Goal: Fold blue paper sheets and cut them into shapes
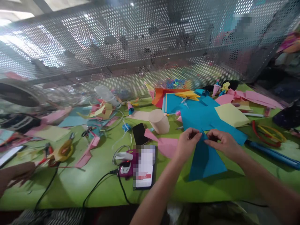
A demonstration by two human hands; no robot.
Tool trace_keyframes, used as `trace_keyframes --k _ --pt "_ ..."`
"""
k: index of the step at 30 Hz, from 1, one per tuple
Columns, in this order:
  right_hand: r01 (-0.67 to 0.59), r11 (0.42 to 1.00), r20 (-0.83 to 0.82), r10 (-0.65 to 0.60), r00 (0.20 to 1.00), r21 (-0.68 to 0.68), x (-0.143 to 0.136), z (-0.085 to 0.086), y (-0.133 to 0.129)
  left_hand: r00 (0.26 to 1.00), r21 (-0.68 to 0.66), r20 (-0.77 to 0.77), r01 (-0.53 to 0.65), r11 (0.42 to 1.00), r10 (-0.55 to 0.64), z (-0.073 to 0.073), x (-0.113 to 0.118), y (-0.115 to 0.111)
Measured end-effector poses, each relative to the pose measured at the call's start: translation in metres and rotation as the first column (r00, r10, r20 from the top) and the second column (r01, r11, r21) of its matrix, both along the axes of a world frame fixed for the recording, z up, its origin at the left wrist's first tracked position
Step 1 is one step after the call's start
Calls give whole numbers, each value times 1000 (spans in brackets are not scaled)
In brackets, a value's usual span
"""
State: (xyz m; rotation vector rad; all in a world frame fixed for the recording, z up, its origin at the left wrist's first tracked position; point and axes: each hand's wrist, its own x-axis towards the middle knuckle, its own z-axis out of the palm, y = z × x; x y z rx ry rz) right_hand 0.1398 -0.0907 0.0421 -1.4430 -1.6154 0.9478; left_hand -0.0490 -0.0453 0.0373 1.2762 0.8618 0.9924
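A piece of blue paper (206, 162) hangs or lies below my two hands, wide at its lower edge and narrow at the top. My left hand (188, 140) pinches its upper end between thumb and fingers. Close beside it, my right hand (221, 142) is closed in a pinch at the same narrow end. The fingertips hide the exact spot they grip. Behind them spreads a larger blue sheet (199, 115), with a pale yellow sheet (231, 115) overlapping its right side. To the left lies a pink paper piece (167, 147).
A cream paper cylinder (159, 122), a dark phone (140, 133), a lit phone (145, 167) and a purple glue gun (127, 164) with cables lie left. Scissors (67, 148) lie near another person's hand (18, 175). A blue tool (272, 153) lies right. A perforated metal screen (140, 56) stands behind.
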Motion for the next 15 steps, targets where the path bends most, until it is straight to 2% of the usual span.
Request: trace_keyframes --k 5,10,15 --pt "-1 999 -61 -2 998 -46 9 -4 5 984 -74 146 -95 993 105 -3 9 11" --pt "18 997 -57 -22 998 -70 12 -14 8 969 -86 183 -151 985 165 -8 8 17" --pt "16 999 -6 -16 1000 -48 11 -24 8 965 -110 203 -147 983 167 -17 -1 17"
